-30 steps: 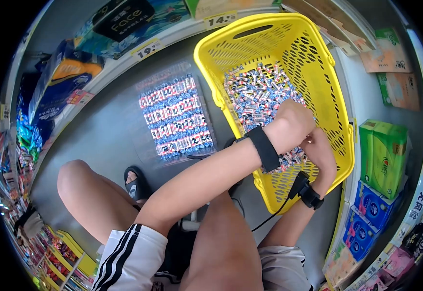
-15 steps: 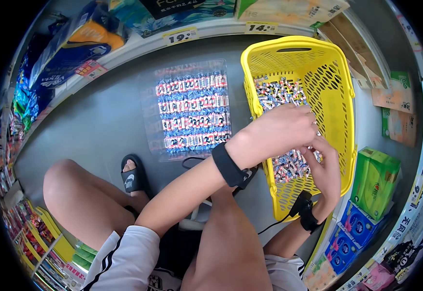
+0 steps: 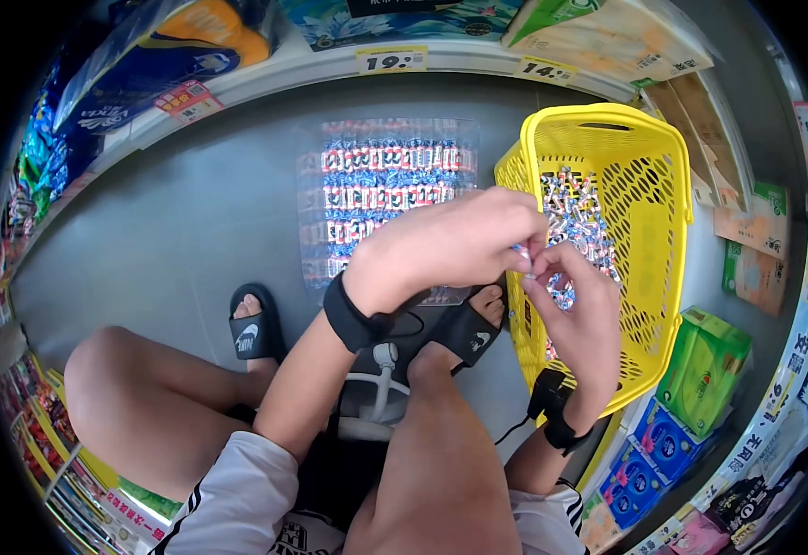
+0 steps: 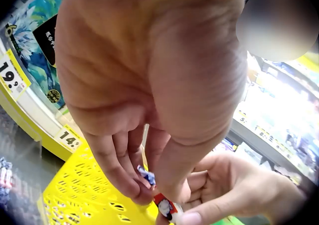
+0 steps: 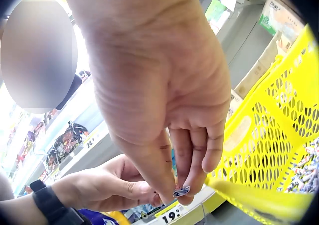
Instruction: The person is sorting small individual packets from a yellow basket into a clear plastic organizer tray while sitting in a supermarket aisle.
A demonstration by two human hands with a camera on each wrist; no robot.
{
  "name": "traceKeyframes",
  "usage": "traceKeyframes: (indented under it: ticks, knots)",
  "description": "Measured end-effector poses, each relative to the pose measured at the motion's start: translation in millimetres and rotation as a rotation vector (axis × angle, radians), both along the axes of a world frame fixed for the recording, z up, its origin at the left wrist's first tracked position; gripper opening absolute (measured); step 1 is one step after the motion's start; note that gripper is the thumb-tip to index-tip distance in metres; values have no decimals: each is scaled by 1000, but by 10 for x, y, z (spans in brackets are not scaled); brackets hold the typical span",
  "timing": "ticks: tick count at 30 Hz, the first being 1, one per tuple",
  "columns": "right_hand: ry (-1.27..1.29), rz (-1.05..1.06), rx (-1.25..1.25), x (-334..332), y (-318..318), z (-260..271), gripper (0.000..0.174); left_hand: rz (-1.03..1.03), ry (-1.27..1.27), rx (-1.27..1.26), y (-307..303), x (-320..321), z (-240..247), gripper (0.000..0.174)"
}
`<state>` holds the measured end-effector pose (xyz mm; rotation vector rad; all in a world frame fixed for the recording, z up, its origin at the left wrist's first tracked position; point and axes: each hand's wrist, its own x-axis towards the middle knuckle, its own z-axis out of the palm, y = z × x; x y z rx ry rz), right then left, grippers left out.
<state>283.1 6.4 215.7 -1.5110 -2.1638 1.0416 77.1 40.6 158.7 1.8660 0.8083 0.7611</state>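
Pinched at the fingertips, the grip of the left hand [image 3: 446, 242] and that of the right hand [image 3: 582, 310] meet on one wrapped candy [image 4: 166, 207], seen in the head view by the left rim of the yellow basket [image 3: 654, 268]. Loose candies [image 3: 572, 211] lie inside that; candy rows [image 3: 385, 196] fill a clear box on the floor [image 3: 173, 250]. Handling a single piece seems the step; next calls, I judge, for one pinch to release while the other steadies it.
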Motion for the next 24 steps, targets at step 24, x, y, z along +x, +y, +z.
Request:
traceKeyframes:
  ticks: [24]
  knots:
    - [-195,170,112,-968,-234,-1108,31,125,67,-445,-126,-840,-1023,17]
